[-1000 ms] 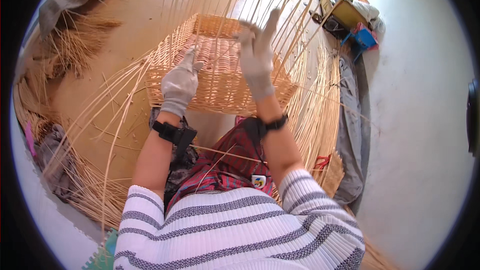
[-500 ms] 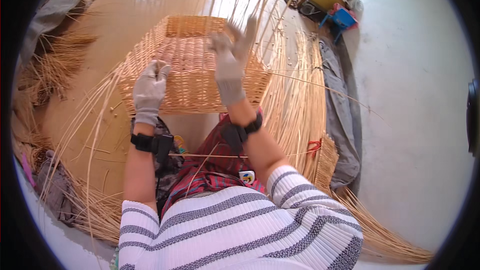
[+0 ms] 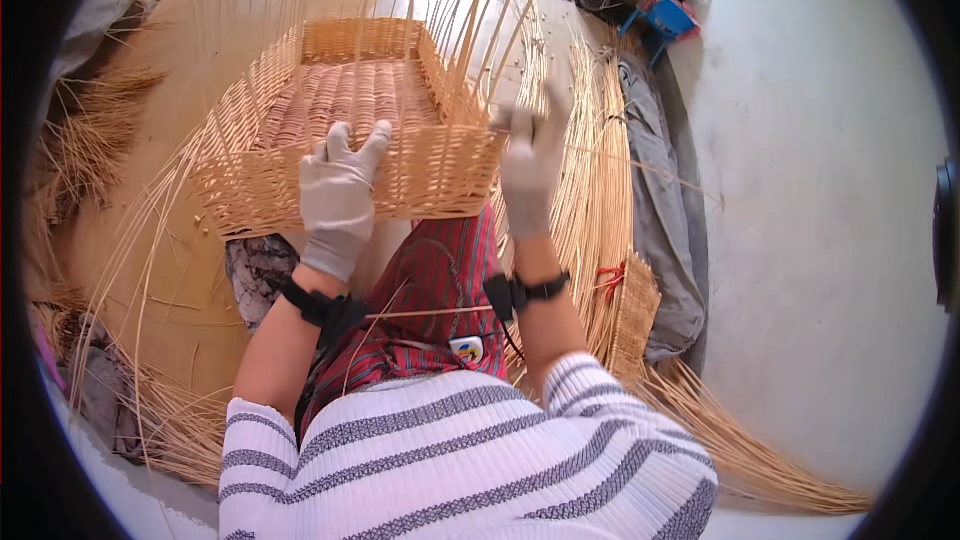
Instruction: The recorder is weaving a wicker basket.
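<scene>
A shallow many-sided woven basket [image 3: 250, 185] of pale wicker tilts in front of me, its floor of thicker reddish-brown strands. Long upright stakes [image 3: 465, 35] rise from its far and right walls. My gloved left hand [image 3: 338, 200] is closed on the near wall, fingertips and thumb at the rim. At the right corner my gloved right hand [image 3: 532, 170] is raised beside the wall, its fingers smeared by motion. From near that hand a thin wicker strand [image 3: 650, 166] runs out to the right. Whether the fingers hold it cannot be made out.
A long bundle of wicker strands [image 3: 585, 210] lies right of the basket, beside a grey cloth roll [image 3: 665, 210]. Brown strands [image 3: 95, 140] pile at the left. A blue stool [image 3: 668, 22] stands at the far right. Loose strands trail off the basket's left side.
The basket has shifted left and turned. My left hand has moved right along the near rim. My right hand has gone from above the basket to its right corner.
</scene>
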A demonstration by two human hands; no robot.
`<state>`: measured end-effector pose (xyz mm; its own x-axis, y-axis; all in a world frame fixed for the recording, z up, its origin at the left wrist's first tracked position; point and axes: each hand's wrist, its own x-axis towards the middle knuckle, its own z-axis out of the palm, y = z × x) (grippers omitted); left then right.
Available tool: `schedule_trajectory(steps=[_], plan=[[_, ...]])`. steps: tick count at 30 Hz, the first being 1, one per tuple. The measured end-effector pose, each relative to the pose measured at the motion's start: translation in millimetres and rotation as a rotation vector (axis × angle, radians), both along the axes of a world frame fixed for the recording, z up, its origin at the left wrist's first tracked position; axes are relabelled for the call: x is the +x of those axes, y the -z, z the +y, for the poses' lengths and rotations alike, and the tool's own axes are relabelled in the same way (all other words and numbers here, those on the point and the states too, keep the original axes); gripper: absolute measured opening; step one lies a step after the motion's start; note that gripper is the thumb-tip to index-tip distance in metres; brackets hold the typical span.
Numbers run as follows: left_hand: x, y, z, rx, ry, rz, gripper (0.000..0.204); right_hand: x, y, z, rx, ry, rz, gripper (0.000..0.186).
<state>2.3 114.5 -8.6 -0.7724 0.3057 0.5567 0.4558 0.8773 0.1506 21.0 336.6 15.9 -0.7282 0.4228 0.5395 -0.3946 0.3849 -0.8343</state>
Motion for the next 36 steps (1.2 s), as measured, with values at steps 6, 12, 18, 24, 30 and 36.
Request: schedule_trajectory(steps=[6,12,18,24,30,36], plan=[[9,-8,93,0.04,0.224,-0.132,0.058,-1,0,52,0.88,0.388,-0.309,0.049],[3,1,92,0.392,0.359,-0.404,0.057,-11,-38,41,0.826,0.789,0.136,0.052],[8,31,-86,0.723,0.172,-0.005,0.031,21,1,-55,0.203,0.141,0.016,0.036],[-20,61,-203,0.666,-0.43,0.003,0.025,32,25,-172,0.492,-0.62,-0.102,0.021],[-33,72,-223,0.739,-0.07,0.034,0.029,17,-12,-283,0.663,-0.783,-0.02,0.028],[6,76,-219,1.093,-0.124,-0.154,0.024,1,10,-269,0.229,-0.665,0.274,0.024]])
